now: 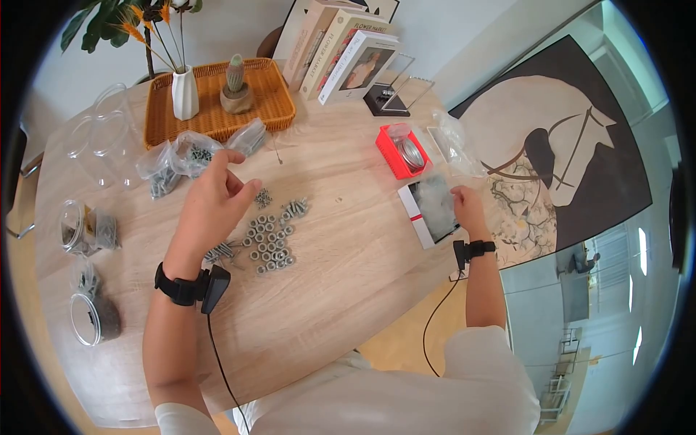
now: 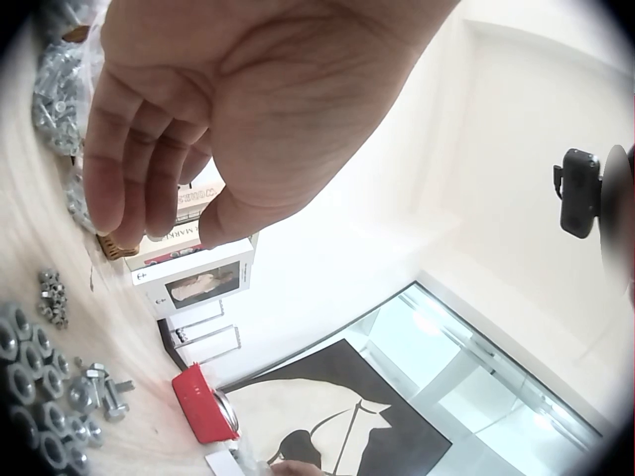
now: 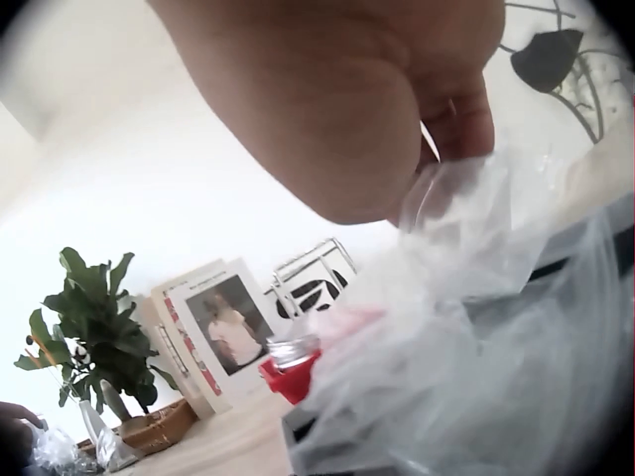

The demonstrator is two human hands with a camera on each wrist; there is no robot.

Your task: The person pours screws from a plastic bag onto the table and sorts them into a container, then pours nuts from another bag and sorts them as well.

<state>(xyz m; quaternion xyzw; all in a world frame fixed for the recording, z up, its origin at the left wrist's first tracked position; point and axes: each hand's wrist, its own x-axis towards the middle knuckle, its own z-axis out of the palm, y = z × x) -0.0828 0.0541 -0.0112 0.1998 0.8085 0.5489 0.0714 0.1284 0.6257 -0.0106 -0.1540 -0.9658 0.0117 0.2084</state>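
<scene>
My left hand point(image 1: 221, 192) hovers above the table near the bags of screws point(image 1: 194, 154), its fingers loosely bent and nothing between them; the left wrist view shows the palm and fingers point(image 2: 164, 159) empty. Below it lie rows of nuts point(image 1: 272, 245), a small pile of tiny nuts point(image 1: 263, 198) and some bolts point(image 1: 296, 208). At the right, my right hand point(image 1: 470, 210) pinches clear plastic point(image 1: 437, 203) at the edge of a white-and-black box point(image 1: 418, 220). The right wrist view shows the plastic point(image 3: 466, 228) bunched under the fingers.
A red basket point(image 1: 391, 156) with metal lids stands behind the box, beside a Newton's cradle point(image 1: 386, 100). At the back are a wicker tray point(image 1: 261, 105) and books point(image 1: 355, 65). Clear jars point(image 1: 94, 319) stand along the left, and a framed horse picture point(image 1: 551, 138) leans at the right.
</scene>
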